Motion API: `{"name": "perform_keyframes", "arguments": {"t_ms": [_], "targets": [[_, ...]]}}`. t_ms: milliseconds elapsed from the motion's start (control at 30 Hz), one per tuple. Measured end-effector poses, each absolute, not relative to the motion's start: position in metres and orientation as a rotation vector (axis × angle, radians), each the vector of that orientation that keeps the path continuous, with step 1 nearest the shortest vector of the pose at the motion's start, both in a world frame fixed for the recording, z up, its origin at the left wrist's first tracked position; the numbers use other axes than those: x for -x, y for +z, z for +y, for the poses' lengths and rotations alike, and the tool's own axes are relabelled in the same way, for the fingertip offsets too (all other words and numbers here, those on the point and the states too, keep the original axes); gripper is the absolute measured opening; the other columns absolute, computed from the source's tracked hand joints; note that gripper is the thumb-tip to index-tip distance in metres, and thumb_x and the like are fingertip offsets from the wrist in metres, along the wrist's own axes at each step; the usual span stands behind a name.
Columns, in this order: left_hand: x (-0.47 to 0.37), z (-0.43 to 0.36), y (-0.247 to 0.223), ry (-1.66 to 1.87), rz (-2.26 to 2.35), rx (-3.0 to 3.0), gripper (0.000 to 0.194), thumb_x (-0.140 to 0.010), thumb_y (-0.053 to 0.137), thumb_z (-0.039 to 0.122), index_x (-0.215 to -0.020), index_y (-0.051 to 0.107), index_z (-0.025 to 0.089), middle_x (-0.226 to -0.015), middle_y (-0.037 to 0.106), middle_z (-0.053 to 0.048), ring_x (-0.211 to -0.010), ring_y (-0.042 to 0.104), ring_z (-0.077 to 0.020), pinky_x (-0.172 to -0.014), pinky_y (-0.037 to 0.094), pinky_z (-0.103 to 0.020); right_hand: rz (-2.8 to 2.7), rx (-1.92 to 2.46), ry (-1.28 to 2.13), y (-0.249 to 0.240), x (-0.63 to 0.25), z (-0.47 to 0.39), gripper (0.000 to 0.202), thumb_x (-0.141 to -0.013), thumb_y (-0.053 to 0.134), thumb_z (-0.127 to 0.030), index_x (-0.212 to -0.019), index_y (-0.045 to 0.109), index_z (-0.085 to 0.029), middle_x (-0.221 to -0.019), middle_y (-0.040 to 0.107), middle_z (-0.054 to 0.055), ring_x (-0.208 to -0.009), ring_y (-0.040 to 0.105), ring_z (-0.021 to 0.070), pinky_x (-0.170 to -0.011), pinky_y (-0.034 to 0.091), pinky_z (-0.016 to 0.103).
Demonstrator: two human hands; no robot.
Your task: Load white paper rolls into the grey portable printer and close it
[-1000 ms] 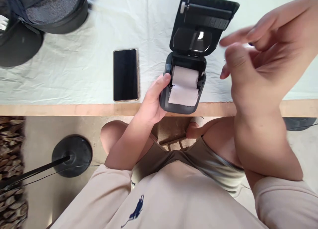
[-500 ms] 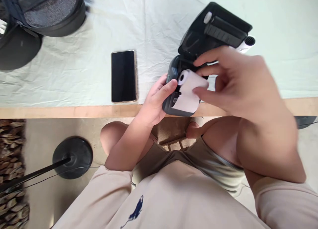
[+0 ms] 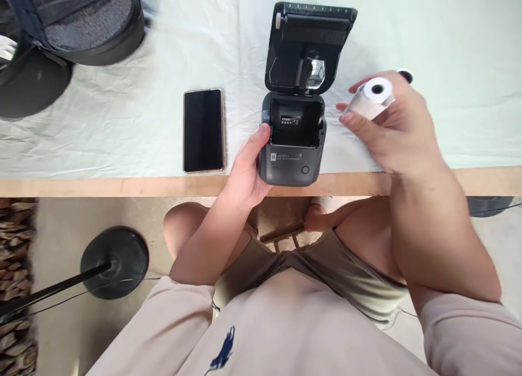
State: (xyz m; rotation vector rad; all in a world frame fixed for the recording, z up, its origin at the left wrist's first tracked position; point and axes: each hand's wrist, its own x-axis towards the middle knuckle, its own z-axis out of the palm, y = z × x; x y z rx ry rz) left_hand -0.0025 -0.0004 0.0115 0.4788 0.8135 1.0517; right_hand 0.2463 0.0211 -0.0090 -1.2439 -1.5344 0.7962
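A dark grey label printer point(image 3: 291, 167) stands at the table's front edge with its lid point(image 3: 305, 50) swung back and its paper compartment bare inside. My left hand point(image 3: 248, 167) is closed on the printer's left side, the thumb at the compartment's rim. To the right of the printer, my right hand point(image 3: 395, 120) holds a white paper roll point(image 3: 377, 91) between thumb and fingers, its round end with a dark core facing up. Part of a white object with a black end point(image 3: 405, 76) shows behind the right hand.
A phone point(image 3: 204, 130) with a dark screen lies left of the printer on the pale cloth point(image 3: 163, 50). A black bag point(image 3: 89, 23) sits at the back left. Below the wooden table edge point(image 3: 122, 186) is a round black stand base point(image 3: 116, 262).
My right hand has lifted the paper roll out of the printer and moved it to the right. The printer has turned to sit straighter, still in my left hand.
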Motion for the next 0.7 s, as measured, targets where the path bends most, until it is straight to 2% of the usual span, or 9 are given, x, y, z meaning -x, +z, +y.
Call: {"name": "perform_keyframes", "arguments": {"t_ms": [67, 200, 300, 400, 500, 533, 600, 633, 700], "targets": [[0.003, 0.0, 0.01, 1.068, 0.798, -0.477, 0.031, -0.108, 0.061, 0.048, -0.106, 0.08, 0.023, -0.116, 0.086, -0.007, -0.149, 0.067, -0.0347, -0.114, 0.066, -0.043, -1.638, 1.283, 0.675, -0.014, -0.243, 0.022, 0.041, -0.08, 0.094, -0.045, -0.113, 0.072, -0.036, -0.104, 0.074, 0.001, -0.099, 0.073, 0.0262, -0.093, 0.064, 0.048], [0.003, 0.0, 0.01, 1.107, 0.752, -0.472, 0.032, -0.111, 0.057, 0.041, -0.104, 0.082, 0.023, -0.115, 0.087, -0.006, -0.149, 0.068, -0.0312, -0.118, 0.065, -0.044, -1.707, 1.45, 0.66, -0.013, -0.235, 0.02, 0.044, -0.078, 0.091, -0.038, -0.117, 0.071, -0.031, -0.097, 0.075, 0.001, -0.09, 0.073, 0.0266, -0.093, 0.064, 0.052], [0.0, -0.001, 0.015, 1.12, 0.771, -0.431, 0.039, -0.112, 0.052, 0.044, -0.108, 0.082, 0.02, -0.111, 0.087, -0.007, -0.15, 0.066, -0.0319, -0.12, 0.063, -0.045, -1.646, 1.37, 0.593, 0.005, -0.241, 0.014, 0.048, -0.08, 0.09, -0.035, -0.124, 0.069, -0.034, -0.114, 0.078, 0.003, -0.108, 0.075, 0.0302, -0.1, 0.062, 0.052], [-0.001, -0.001, 0.017, 1.115, 0.836, -0.39, 0.041, -0.113, 0.047, 0.045, -0.123, 0.079, 0.022, -0.118, 0.086, -0.008, -0.152, 0.064, -0.0344, -0.117, 0.064, -0.048, -1.542, 1.324, 0.303, 0.021, -0.258, 0.013, 0.032, -0.09, 0.078, -0.03, -0.12, 0.071, -0.038, -0.126, 0.076, 0.003, -0.121, 0.072, 0.0309, -0.1, 0.06, 0.05], [0.0, -0.001, 0.014, 1.087, 0.846, -0.397, 0.043, -0.113, 0.047, 0.049, -0.131, 0.077, 0.023, -0.12, 0.086, -0.008, -0.151, 0.065, -0.0348, -0.114, 0.065, -0.047, -1.544, 1.569, 0.098, 0.011, -0.277, 0.022, 0.043, -0.086, 0.08, -0.024, -0.124, 0.073, -0.041, -0.134, 0.071, 0.004, -0.133, 0.065, 0.0333, -0.108, 0.056, 0.054], [0.0, -0.001, 0.013, 1.086, 0.847, -0.401, 0.042, -0.112, 0.049, 0.05, -0.128, 0.078, 0.024, -0.12, 0.086, -0.008, -0.15, 0.066, -0.0346, -0.114, 0.065, -0.046, -1.541, 1.65, 0.115, 0.003, -0.282, 0.026, 0.049, -0.08, 0.083, -0.023, -0.124, 0.074, -0.041, -0.131, 0.07, 0.006, -0.129, 0.066, 0.0339, -0.11, 0.056, 0.055], [0.001, -0.001, 0.01, 1.086, 0.825, -0.416, 0.038, -0.11, 0.054, 0.05, -0.119, 0.08, 0.023, -0.121, 0.086, -0.008, -0.149, 0.067, -0.0343, -0.114, 0.066, -0.044, -1.524, 1.751, 0.176, -0.012, -0.287, 0.034, 0.056, -0.074, 0.087, -0.02, -0.126, 0.075, -0.039, -0.12, 0.068, 0.008, -0.107, 0.07, 0.0308, -0.106, 0.059, 0.055], [0.001, -0.001, 0.009, 1.086, 0.807, -0.423, 0.036, -0.109, 0.057, 0.049, -0.115, 0.08, 0.023, -0.121, 0.086, -0.009, -0.149, 0.067, -0.0345, -0.114, 0.066, -0.044, -1.521, 1.77, 0.19, -0.017, -0.288, 0.037, 0.056, -0.073, 0.087, -0.02, -0.125, 0.076, -0.039, -0.115, 0.067, 0.007, -0.095, 0.068, 0.0276, -0.102, 0.06, 0.055], [0.002, 0.0, 0.008, 1.079, 0.784, -0.427, 0.033, -0.107, 0.062, 0.05, -0.114, 0.08, 0.023, -0.119, 0.086, -0.008, -0.148, 0.068, -0.0352, -0.114, 0.066, -0.045, -1.556, 1.777, 0.174, -0.02, -0.286, 0.038, 0.048, -0.079, 0.083, -0.025, -0.123, 0.076, -0.042, -0.11, 0.065, 0.005, -0.084, 0.063, 0.0246, -0.099, 0.061, 0.056]]}}
